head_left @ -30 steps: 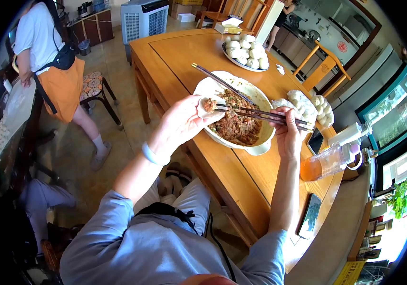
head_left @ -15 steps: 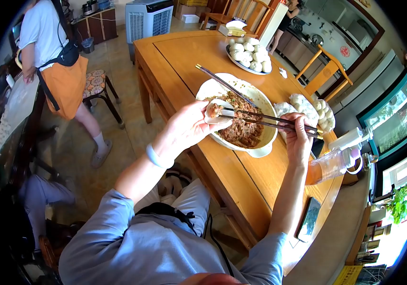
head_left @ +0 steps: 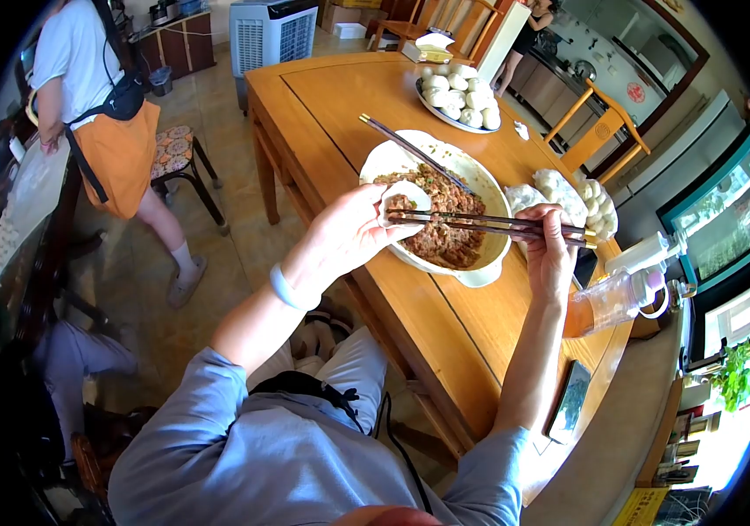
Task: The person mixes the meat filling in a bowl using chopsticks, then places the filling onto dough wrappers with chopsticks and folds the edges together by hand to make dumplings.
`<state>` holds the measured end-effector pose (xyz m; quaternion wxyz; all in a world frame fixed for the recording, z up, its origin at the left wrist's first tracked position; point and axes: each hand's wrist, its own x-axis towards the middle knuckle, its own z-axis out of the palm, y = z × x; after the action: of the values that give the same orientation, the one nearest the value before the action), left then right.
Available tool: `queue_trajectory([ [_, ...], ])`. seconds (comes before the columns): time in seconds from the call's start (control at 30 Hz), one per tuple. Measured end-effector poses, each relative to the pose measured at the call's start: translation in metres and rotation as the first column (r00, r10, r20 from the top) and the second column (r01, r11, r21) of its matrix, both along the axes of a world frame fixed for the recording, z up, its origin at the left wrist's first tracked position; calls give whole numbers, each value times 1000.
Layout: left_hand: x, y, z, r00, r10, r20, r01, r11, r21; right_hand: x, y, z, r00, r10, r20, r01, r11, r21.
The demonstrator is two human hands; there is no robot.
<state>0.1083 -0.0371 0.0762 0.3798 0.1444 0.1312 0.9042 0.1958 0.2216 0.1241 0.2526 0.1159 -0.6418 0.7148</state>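
My left hand point(head_left: 350, 230) holds a round white dough wrapper point(head_left: 410, 193) cupped in the fingers, at the near left rim of the bowl. A small lump of meat filling point(head_left: 401, 203) sits in the wrapper. In my right hand point(head_left: 548, 250) is a pair of dark chopsticks point(head_left: 502, 226), closed in the fingers; their tips reach the filling in the wrapper. Below lies the white bowl point(head_left: 491, 188) with minced filling point(head_left: 449, 248). A second pair of chopsticks point(head_left: 410, 149) rests across the bowl, its far end sticking out over the rim.
A plate of white buns point(head_left: 458, 98), a tissue box point(head_left: 428, 49) and bagged buns point(head_left: 559, 195) are on the wooden table point(head_left: 331, 96). A bottle point(head_left: 616, 298) and a phone point(head_left: 569, 401) lie to the right. A person in orange shorts point(head_left: 121, 158) stands at the left.
The chopstick tips have shifted slightly down and left in the wrapper, and the two sticks are closer together. The wrapper is turned more open toward me.
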Motion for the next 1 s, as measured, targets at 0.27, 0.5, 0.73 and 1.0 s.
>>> queue_trajectory([
  [0.27, 0, 5, -1, 998, 22, -65, -23, 999, -24, -4, 3, -1, 999, -19, -25, 14, 981, -195],
  [0.5, 2, 3, -1, 998, 57, -5, -57, 997, -43, -6, 5, -4, 999, -48, -9, 45, 971, -237],
  [0.73, 4, 3, 4, 999, 42, -22, -43, 997, -60, -4, 1, 1, 998, -60, 17, 62, 983, -174],
  [1.0, 4, -1, -1, 996, 75, -40, -78, 995, -62, 9, 3, 17, 987, -161, -3, 160, 981, -110],
])
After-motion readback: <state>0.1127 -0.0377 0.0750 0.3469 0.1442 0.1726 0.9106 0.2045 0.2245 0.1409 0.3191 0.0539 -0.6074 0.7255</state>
